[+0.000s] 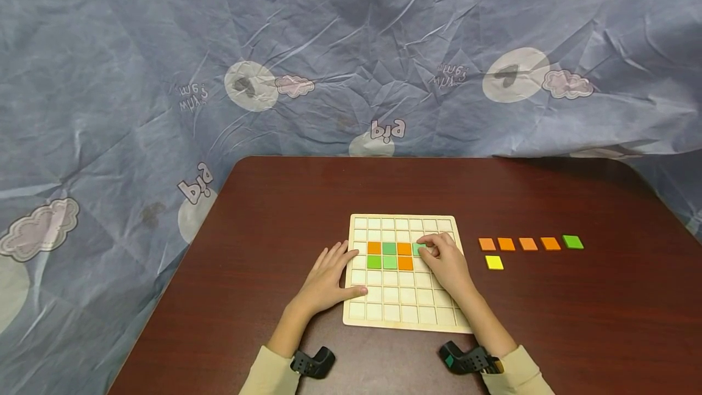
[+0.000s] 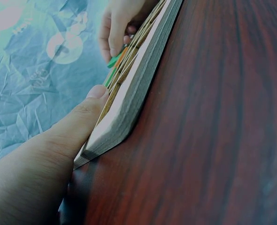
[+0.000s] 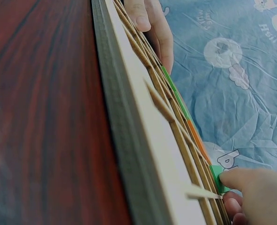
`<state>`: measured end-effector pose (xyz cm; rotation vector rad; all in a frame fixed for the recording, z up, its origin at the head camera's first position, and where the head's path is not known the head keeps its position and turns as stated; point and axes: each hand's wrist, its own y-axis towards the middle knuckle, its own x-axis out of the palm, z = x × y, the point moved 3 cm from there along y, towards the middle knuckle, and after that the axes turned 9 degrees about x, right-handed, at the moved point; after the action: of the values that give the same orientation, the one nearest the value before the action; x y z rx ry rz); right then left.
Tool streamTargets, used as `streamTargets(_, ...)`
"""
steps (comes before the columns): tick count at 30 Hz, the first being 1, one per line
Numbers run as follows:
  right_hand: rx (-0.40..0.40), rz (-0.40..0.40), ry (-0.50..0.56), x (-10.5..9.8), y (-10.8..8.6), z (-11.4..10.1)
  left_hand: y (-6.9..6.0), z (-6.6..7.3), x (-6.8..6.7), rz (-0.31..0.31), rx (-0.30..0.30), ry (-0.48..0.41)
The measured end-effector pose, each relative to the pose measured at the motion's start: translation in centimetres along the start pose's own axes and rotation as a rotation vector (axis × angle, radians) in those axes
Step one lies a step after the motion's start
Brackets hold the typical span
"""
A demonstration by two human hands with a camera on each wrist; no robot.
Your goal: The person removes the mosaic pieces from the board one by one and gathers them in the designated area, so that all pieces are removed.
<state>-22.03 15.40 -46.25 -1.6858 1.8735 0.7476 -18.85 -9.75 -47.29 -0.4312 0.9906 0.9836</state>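
- Printed cloth (image 1: 351, 47) hung behind the brown worktop (image 1: 307, 194).
- Left hand (image 1: 329, 278), fingers spread, rested at the left edge of a gridded board (image 1: 392, 295).
- Right hand (image 1: 448, 266) pinched a green tile (image 1: 415, 250) on the board, just right of six tiles (image 1: 389, 248).
- Right of the board lay five loose tiles (image 1: 528, 244) in a row, a yellow tile (image 1: 494, 263) below.

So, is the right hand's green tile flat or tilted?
Tilted: in the right wrist view, the green tile angles up from the board, pinched by the right hand.
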Motion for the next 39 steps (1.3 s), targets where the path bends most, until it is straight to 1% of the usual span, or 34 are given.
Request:
streamTargets(6, 0.001, -0.013, 0.028, -0.1, 0.0, -0.1, 0.0, 0.0, 0.0, 0.001, -0.002, -0.001)
streamTargets(13, 0.020, -0.057, 0.065, -0.1, 0.1, 0.0, 0.0, 0.1, -0.1, 0.001, 0.001, 0.001)
streamTargets(20, 0.006, -0.064, 0.061, -0.1, 0.2, 0.2, -0.1, 0.1, 0.0, 0.002, 0.002, 0.002)
streamTargets(24, 0.024, -0.078, 0.093, -0.3, 0.2, 0.0, -0.1, 0.0, -0.1, -0.001, 0.001, 0.004)
streamTargets(29, 0.055, -0.095, 0.123, -0.9, 0.1, -0.2, -0.1, 0.0, 0.0, 0.006, 0.002, -0.009)
streamTargets(32, 0.068, -0.117, 0.131, -1.5, 0.0, -0.2, -0.1, -0.1, 0.0, 0.000, -0.003, 0.002)
streamTargets(36, 0.070, -0.133, 0.130, -2.5, 0.0, 0.2, -0.1, -0.2, 0.2, -0.009, -0.015, 0.016)
streamTargets(39, 0.070, -0.129, 0.118, -3.4, -0.1, 0.8, 0.0, -0.2, 0.1, -0.002, -0.003, 0.014)
